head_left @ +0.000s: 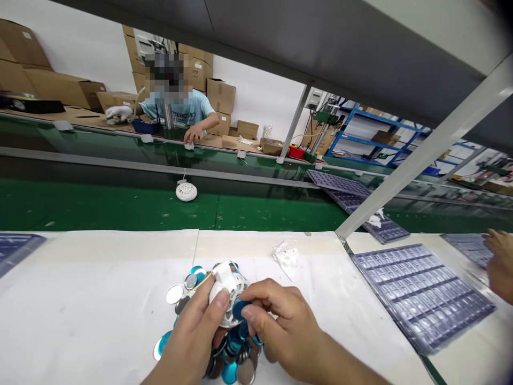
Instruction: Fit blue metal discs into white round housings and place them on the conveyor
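Observation:
Low in the middle of the head view, my left hand is closed around a white round plastic housing with slots in its face. My right hand pinches a blue disc between thumb and forefinger, at the right side of the housing's face. Whether the disc is seated there I cannot tell. Below both hands lies a pile of round discs, some blue and some silvery, partly hidden by my hands. A few discs lie to the left of the pile.
A crumpled clear plastic bag lies beyond my hands. Blister trays are at the right, near another person's hand. A similar white housing sits on the green conveyor. A slanted post stands right; a co-worker sits opposite.

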